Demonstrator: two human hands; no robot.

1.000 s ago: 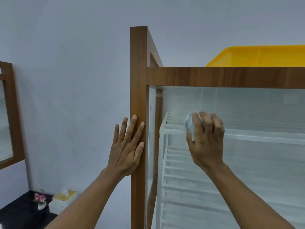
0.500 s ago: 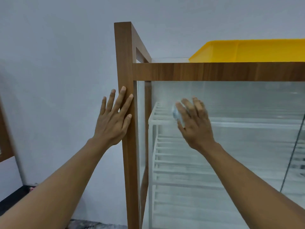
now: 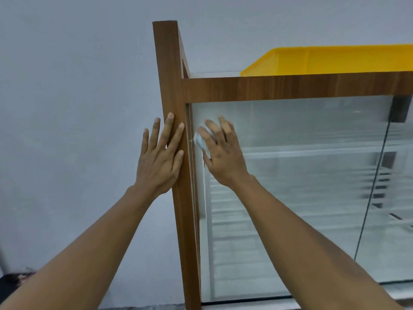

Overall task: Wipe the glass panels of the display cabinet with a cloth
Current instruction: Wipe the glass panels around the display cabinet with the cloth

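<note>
The display cabinet has a brown wooden frame [image 3: 290, 89] and a front glass panel [image 3: 308, 182]. My right hand [image 3: 223, 157] presses a small pale crumpled cloth [image 3: 199, 140] against the glass near the panel's top left corner; the cloth bunches out between thumb and forefinger. My left hand [image 3: 158, 157] lies flat with straight fingers against the cabinet's left corner post [image 3: 169, 70], at about the same height as the right hand.
A yellow plastic tray [image 3: 335, 61] sits on top of the cabinet. White slatted shelves [image 3: 301, 151] show behind the glass. A second glass pane's dark edge [image 3: 375, 182] runs down at the right. A grey wall [image 3: 67, 108] lies left and behind.
My right hand has slid the cloth left across the glass toward the corner post and its fingers have spread flatter. The view has shifted right; my left hand stays on the post.
</note>
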